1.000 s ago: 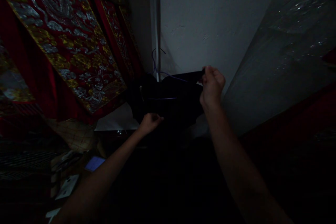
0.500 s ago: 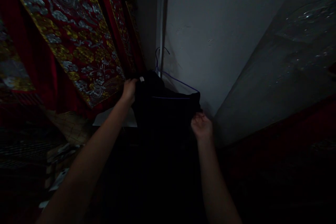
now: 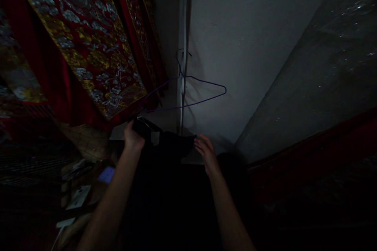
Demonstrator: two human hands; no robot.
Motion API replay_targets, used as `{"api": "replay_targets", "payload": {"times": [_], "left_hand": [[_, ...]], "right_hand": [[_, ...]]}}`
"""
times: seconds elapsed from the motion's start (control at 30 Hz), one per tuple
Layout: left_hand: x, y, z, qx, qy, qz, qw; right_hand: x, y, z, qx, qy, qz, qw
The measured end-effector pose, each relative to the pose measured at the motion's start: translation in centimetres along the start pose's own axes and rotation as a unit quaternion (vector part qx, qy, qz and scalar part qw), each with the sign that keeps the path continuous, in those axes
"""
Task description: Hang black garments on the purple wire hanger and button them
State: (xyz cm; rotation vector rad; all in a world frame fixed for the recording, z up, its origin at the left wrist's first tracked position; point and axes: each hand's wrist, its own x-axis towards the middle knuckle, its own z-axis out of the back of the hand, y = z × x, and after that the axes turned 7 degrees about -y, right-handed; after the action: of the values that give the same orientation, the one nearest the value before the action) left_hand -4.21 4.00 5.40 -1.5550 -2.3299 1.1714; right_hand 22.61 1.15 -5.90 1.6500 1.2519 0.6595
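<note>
In the head view, a black garment (image 3: 171, 147) hangs between my hands, below a thin purple wire hanger (image 3: 203, 82). The hanger carries no cloth and hooks at a pale vertical pipe or cord on the wall. My left hand (image 3: 134, 138) is closed on the garment's upper left part, near a small pale label (image 3: 155, 138). At the garment's right corner is my right hand (image 3: 206, 151), its fingers fairly straight and their tips on the cloth edge. Its thumb is hidden. Darkness hides the garment's lower part.
Red embroidered cloth (image 3: 97, 55) with gold and silver patterns hangs at the left. Clear plastic sheeting (image 3: 332, 55) covers something at the right. A grey wall (image 3: 235, 39) stands ahead. At lower left lie a white flat object (image 3: 79, 197) and a purple item (image 3: 106, 174).
The black garment has come off the purple hanger and moved down with both hands. The hanger is now bare and still hooked up. My right hand has moved left, closer to my left hand.
</note>
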Motion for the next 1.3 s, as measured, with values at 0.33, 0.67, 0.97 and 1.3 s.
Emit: {"api": "replay_targets", "payload": {"times": [0.33,0.67,0.97,1.3], "left_hand": [[-9.3,8.5,2.9,0.39,0.276,-0.298,0.826],[-6.3,7.4,3.8,0.422,0.486,-0.031,0.765],[-2.5,2.4,2.7,0.545,0.466,-0.316,0.621],[-2.0,2.4,0.9,0.454,0.457,-0.154,0.749]], "right_hand": [[-4.7,3.2,-5.9,-0.23,0.267,0.085,0.932],[-3.6,15.0,-6.6,-0.391,0.555,0.076,0.731],[3.8,15.7,-7.8,-0.336,0.298,0.394,0.802],[1.8,15.4,-9.4,-0.175,0.181,0.482,0.839]]}}
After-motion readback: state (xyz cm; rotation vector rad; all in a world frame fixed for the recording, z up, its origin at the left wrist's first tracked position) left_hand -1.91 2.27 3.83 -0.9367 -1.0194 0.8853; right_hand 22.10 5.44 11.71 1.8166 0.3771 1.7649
